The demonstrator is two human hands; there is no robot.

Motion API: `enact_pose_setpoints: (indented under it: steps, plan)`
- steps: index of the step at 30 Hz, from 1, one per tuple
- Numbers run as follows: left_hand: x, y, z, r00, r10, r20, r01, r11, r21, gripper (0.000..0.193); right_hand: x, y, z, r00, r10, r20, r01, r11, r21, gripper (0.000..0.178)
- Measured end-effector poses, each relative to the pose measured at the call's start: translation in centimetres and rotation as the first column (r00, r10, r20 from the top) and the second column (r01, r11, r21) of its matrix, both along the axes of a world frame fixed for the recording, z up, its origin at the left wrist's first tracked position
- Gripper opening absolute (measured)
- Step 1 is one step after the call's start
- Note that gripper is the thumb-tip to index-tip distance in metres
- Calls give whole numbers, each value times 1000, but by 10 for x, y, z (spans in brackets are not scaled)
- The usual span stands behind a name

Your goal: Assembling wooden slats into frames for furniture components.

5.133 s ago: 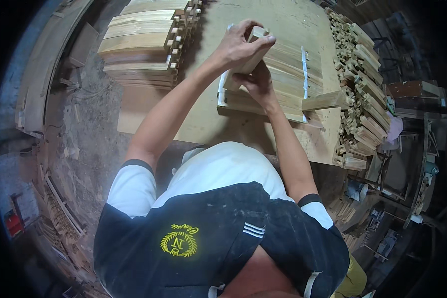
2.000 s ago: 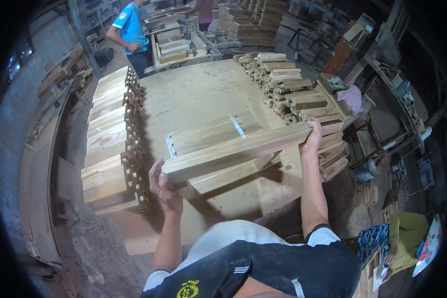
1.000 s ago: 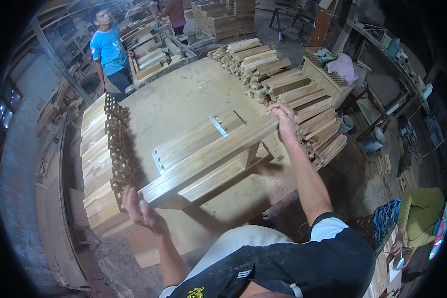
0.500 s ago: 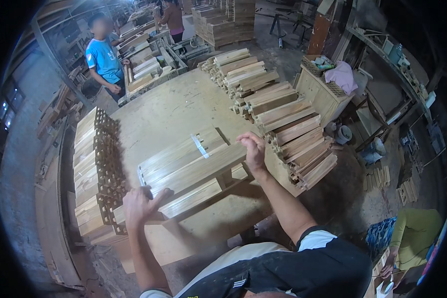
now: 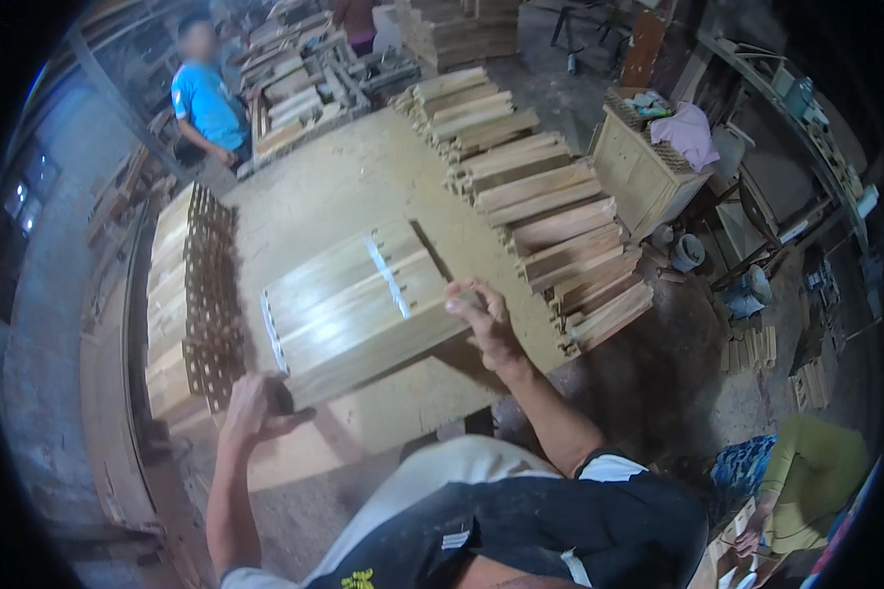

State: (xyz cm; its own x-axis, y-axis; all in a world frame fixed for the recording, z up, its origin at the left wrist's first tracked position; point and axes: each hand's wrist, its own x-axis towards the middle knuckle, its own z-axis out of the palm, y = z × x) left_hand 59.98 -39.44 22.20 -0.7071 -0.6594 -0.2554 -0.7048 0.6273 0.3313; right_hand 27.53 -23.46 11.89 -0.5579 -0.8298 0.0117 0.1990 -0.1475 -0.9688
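In front of me on the pale table lie several wooden boards (image 5: 349,302) side by side, forming a panel with two whitish strips across it. My left hand (image 5: 255,407) grips the left end of the nearest board (image 5: 383,346), its thumb stretched along the front edge. At that board's other end my right hand (image 5: 485,322) is closed, thumb and curled fingers at the corner. The undersides of the boards and some of my left fingertips are hidden.
A stack of slotted wooden pieces (image 5: 177,304) lines the table's left side. Piles of wooden slats (image 5: 550,196) run along the right edge. A person in a blue shirt (image 5: 206,106) stands beyond the far left corner. Another in a green top (image 5: 817,481) works at lower right.
The nearest board, earlier askew and sticking out to the left, now lies in line with the others. Both hands have come along with its ends. The whole view has shifted slightly.
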Motion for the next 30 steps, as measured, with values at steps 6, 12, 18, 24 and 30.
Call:
enact_pose_setpoints:
  steps: [6, 12, 18, 24, 30]
  plan:
    - [10, 13, 50, 978, -182, -104, 144, 944, -297, 46, 2, 27, 76, 995, -29, -100, 14, 989, -149, 32]
    - [-17, -63, 42, 963, -174, -206, 58, 879, -473, 66, -22, -37, 95, 914, -165, -370, 55, 955, -292, 56]
    - [-40, -225, -86, 941, -303, -149, 109, 691, -715, 52, -24, -39, 29, 944, -227, -241, 204, 972, -115, 43]
    - [-74, -361, -215, 934, -327, -144, 114, 655, -747, 47, -17, -31, -65, 953, -151, -263, 243, 900, 362, 41]
    - [-98, -342, -147, 901, 96, -422, -304, 834, -460, 72, -40, -79, -163, 834, -33, -550, 333, 826, 455, 55]
